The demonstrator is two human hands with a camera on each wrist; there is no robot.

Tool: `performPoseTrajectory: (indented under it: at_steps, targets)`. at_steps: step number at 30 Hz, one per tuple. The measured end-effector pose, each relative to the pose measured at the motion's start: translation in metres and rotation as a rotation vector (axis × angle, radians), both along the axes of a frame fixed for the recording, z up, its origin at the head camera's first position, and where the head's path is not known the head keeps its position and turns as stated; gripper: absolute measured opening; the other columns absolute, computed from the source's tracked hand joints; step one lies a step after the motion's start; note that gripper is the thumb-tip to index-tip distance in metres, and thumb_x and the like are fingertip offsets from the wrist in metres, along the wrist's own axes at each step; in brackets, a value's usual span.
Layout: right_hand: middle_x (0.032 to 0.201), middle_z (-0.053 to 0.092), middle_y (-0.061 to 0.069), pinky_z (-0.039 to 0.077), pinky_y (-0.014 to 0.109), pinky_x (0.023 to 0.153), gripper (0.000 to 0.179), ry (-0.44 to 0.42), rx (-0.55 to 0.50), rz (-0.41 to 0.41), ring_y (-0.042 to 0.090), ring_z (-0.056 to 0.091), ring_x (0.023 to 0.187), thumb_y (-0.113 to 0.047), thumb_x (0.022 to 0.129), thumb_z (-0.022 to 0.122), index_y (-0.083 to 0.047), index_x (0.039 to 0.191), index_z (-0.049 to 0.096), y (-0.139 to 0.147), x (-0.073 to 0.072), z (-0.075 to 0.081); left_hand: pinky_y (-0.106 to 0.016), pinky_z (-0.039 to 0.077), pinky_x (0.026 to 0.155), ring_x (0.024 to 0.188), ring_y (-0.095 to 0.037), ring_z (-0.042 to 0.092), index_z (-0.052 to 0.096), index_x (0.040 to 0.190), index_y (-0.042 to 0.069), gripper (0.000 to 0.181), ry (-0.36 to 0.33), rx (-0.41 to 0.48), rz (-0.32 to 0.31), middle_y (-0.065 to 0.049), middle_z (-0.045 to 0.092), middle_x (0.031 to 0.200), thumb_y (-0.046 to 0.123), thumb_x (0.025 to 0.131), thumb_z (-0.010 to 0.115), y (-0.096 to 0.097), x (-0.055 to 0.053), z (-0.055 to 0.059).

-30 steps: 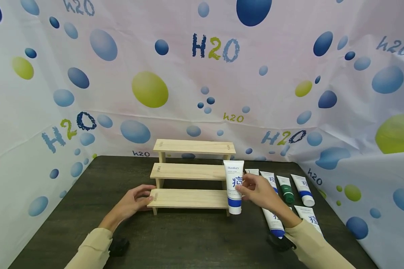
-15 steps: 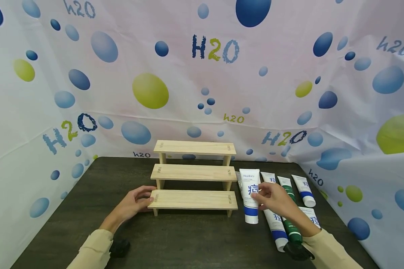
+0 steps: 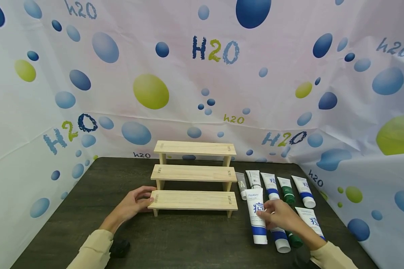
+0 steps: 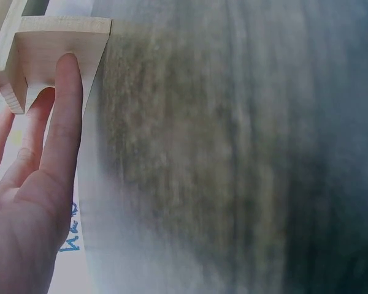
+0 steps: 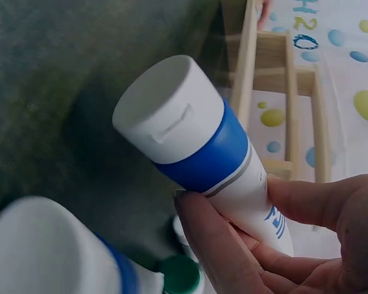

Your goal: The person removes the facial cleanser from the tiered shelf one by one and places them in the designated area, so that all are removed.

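A white squeeze tube (image 3: 256,211) with blue lettering, a blue band and a white cap is pinched between the thumb and fingers of my right hand (image 3: 279,216). Its cap end points toward me, just left of the other tubes. In the right wrist view the cap (image 5: 165,110) shows large, with the thumb and fingers around the tube body. My left hand (image 3: 134,201) holds the left end of the lowest step of a three-step wooden display stand (image 3: 193,200). The left wrist view shows the fingers (image 4: 64,116) against the pale wood (image 4: 61,43).
To the right lie several tubes: a grey one (image 3: 241,185), white ones with blue bands (image 3: 303,191), and green-and-white ones (image 3: 287,190). Another white tube (image 3: 309,220) lies nearer the right edge. A printed curtain (image 3: 195,86) rises behind the dark table (image 3: 175,239).
My right hand has carried the white tube from the stand's right end to the right and toward me, uncovering tubes behind it. The left hand stays at the stand.
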State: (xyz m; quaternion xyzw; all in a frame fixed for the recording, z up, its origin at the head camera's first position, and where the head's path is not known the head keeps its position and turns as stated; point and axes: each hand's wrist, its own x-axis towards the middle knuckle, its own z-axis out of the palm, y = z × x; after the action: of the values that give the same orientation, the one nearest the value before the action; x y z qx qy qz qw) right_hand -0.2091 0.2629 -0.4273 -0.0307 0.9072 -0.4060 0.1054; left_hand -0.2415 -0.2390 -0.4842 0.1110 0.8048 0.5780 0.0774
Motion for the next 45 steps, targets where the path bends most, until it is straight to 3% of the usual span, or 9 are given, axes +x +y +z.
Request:
performPoseTrajectory:
  at_steps: [6, 9, 17, 24, 34, 45]
  targets:
    - [0.085, 0.07, 0.011, 0.065, 0.039, 0.063, 0.025, -0.039, -0.074, 0.095, 0.021, 0.073, 0.07, -0.015, 0.097, 0.071, 0.008, 0.101, 0.065, -0.002, 0.001, -0.016, -0.031, 0.063, 0.087, 0.112, -0.024, 0.066, 0.046, 0.151, 0.001, 0.059, 0.006, -0.001, 0.001, -0.03, 0.052, 0.142, 0.024, 0.102, 0.068, -0.001, -0.001, 0.0]
    - [0.077, 0.07, 0.009, 0.065, 0.038, 0.06, 0.021, -0.045, -0.093, 0.14, 0.02, 0.071, 0.067, -0.015, 0.097, 0.07, 0.005, 0.092, 0.064, -0.003, 0.001, -0.022, -0.032, 0.063, 0.086, 0.111, -0.024, 0.067, 0.046, 0.151, 0.0, 0.059, 0.009, 0.004, -0.004, -0.03, 0.053, 0.141, 0.023, 0.102, 0.068, -0.001, -0.001, 0.0]
    - [0.081, 0.072, 0.012, 0.064, 0.039, 0.059, 0.044, -0.049, -0.076, 0.083, 0.02, 0.071, 0.068, -0.011, 0.098, 0.069, 0.024, 0.12, 0.055, -0.009, 0.001, -0.03, -0.033, 0.063, 0.087, 0.111, -0.024, 0.067, 0.047, 0.15, 0.001, 0.058, 0.007, -0.009, 0.006, -0.029, 0.054, 0.141, 0.024, 0.101, 0.068, 0.001, 0.001, 0.0]
    - [0.082, 0.072, 0.013, 0.064, 0.038, 0.059, 0.041, -0.053, -0.05, 0.028, 0.02, 0.071, 0.068, -0.011, 0.098, 0.069, 0.022, 0.119, 0.057, -0.013, 0.0, -0.033, -0.033, 0.063, 0.087, 0.111, -0.024, 0.066, 0.046, 0.15, 0.0, 0.059, 0.005, 0.001, -0.004, -0.03, 0.053, 0.141, 0.024, 0.101, 0.068, 0.001, -0.001, 0.0]
    - [0.078, 0.073, 0.013, 0.064, 0.038, 0.055, 0.043, -0.05, -0.05, 0.101, 0.022, 0.072, 0.063, -0.01, 0.099, 0.066, 0.025, 0.121, 0.055, -0.01, -0.002, -0.031, -0.034, 0.064, 0.088, 0.111, -0.024, 0.066, 0.045, 0.151, 0.0, 0.06, -0.005, 0.021, -0.008, -0.031, 0.052, 0.141, 0.023, 0.102, 0.068, 0.001, -0.002, 0.001]
    - [0.081, 0.072, 0.011, 0.064, 0.038, 0.057, 0.039, -0.056, -0.018, 0.088, 0.021, 0.071, 0.066, -0.008, 0.099, 0.065, 0.022, 0.123, 0.057, -0.009, -0.002, -0.029, -0.034, 0.064, 0.087, 0.112, -0.025, 0.066, 0.044, 0.151, -0.002, 0.059, 0.015, 0.004, -0.034, -0.032, 0.051, 0.141, 0.023, 0.102, 0.067, 0.0, -0.003, 0.001]
